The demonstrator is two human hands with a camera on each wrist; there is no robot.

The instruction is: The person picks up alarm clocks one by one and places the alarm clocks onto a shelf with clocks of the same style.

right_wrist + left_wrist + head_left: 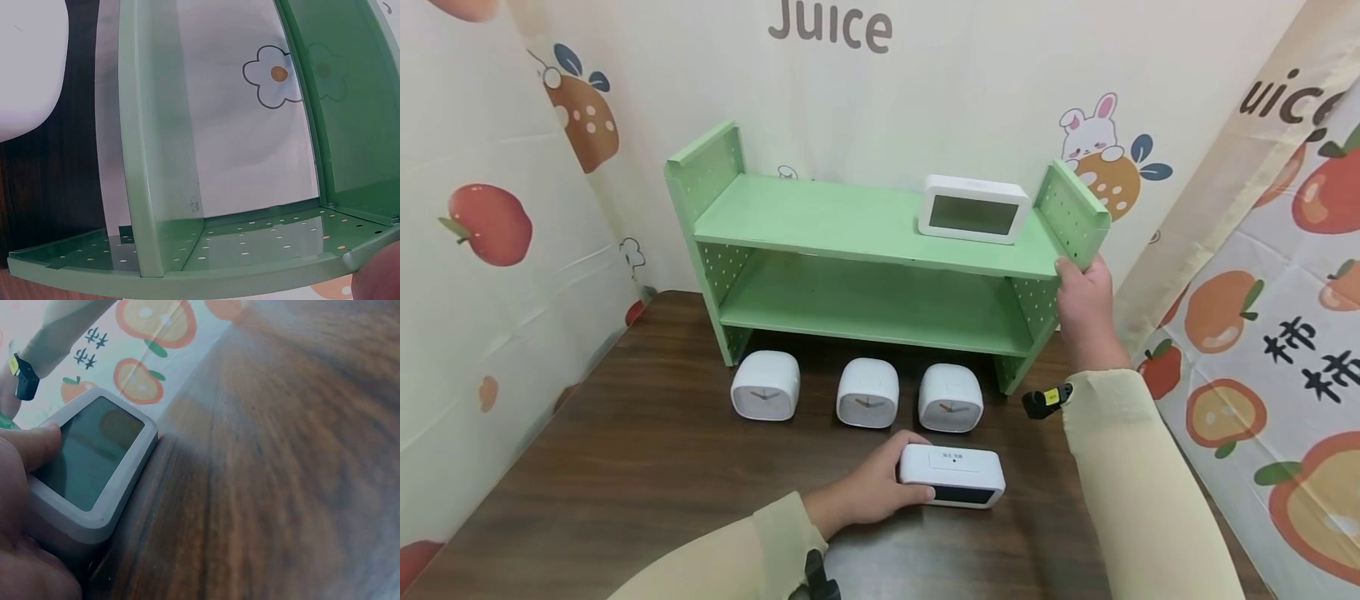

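My left hand (871,487) grips a white rectangular digital clock (953,463) on the table, thumb on the front and fingers behind. In the left wrist view the thumb overlaps the dark screen (94,450). My right hand (1086,312) holds the right side panel of a green two-tier shelf (872,300), its thumb at the front edge; the other fingers are mostly hidden. A second white digital clock (974,208) stands on the right part of the top tier. In the right wrist view only a bit of my right hand (378,275) shows by the perforated panel.
Three small white analog clocks, a left one (766,385), a middle one (868,392) and a right one (951,397), line the dark wooden table (625,467) before the shelf. Fruit-printed curtains (850,108) enclose the back and sides.
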